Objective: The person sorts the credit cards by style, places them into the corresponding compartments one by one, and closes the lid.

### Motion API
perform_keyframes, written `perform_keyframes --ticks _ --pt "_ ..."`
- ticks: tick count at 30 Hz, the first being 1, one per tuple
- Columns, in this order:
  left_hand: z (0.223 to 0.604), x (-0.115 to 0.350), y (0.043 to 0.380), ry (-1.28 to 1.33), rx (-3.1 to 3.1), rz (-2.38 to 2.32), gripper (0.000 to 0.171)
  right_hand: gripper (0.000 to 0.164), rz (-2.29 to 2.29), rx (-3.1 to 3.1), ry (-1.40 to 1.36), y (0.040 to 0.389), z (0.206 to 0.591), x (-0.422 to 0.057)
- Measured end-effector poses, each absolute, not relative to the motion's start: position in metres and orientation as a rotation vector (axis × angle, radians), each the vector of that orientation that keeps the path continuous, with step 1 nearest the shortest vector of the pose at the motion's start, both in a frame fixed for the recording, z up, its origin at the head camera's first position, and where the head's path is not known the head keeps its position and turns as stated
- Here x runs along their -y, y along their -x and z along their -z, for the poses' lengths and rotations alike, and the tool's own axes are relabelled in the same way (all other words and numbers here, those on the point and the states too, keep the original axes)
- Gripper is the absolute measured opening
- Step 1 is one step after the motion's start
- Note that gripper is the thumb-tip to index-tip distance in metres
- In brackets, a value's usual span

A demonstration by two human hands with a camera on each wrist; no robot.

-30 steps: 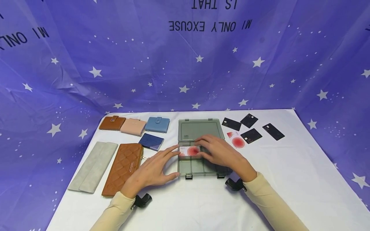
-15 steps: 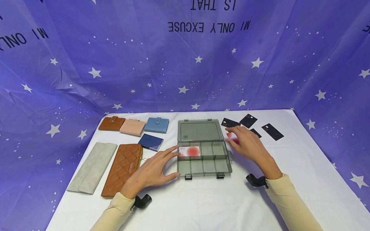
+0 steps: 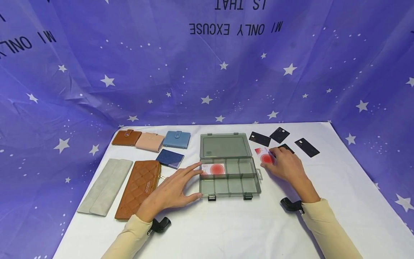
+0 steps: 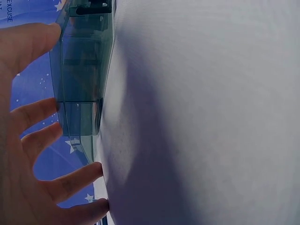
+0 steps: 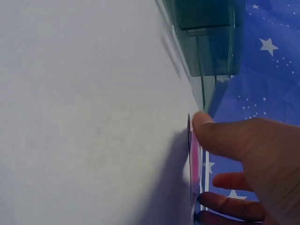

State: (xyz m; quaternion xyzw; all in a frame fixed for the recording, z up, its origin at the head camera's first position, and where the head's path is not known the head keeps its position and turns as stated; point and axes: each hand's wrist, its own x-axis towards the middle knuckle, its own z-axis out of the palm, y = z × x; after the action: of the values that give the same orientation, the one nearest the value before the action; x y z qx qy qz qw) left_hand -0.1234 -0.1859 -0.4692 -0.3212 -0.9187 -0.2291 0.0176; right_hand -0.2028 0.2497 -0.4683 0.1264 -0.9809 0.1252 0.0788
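Observation:
A green translucent divided box (image 3: 229,196) lies with its lid raised back. One white-and-red card (image 3: 213,169) rests across its back left compartments. My left hand (image 3: 171,189) spreads its fingers along the box's left side; in the left wrist view the thumb (image 4: 40,40) and fingertips are right at the box wall. My right hand (image 3: 288,165) is to the right of the box, thumb and fingers at opposite edges of a second white-and-red card (image 3: 263,155) on the table. In the right wrist view this card (image 5: 194,161) shows nearly edge-on between thumb and fingers.
Several black cards (image 3: 306,147) lie beyond the right hand, one partly hidden by it. Small wallets, brown (image 3: 127,137), pink (image 3: 150,141) and light blue (image 3: 176,139), stand back left. Nearer are a dark blue card case (image 3: 170,158), a brown quilted wallet (image 3: 137,187) and a grey wallet (image 3: 105,187).
My right hand has left the box, where it was over the first card, and moved right to the second card. My left hand stays at the box.

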Motion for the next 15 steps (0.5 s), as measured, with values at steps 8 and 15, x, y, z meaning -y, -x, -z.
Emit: perform_keyframes --ticks 8,15 --pt "0.470 0.186 0.124 0.983 2.883 0.724 0.069 0.056 -0.532 2.954 -0.490 0.205 0.466 -0.252" --pt "0.471 0.186 0.124 0.974 2.905 0.714 0.069 0.055 -0.526 3.041 -0.417 0.204 0.461 -0.260"
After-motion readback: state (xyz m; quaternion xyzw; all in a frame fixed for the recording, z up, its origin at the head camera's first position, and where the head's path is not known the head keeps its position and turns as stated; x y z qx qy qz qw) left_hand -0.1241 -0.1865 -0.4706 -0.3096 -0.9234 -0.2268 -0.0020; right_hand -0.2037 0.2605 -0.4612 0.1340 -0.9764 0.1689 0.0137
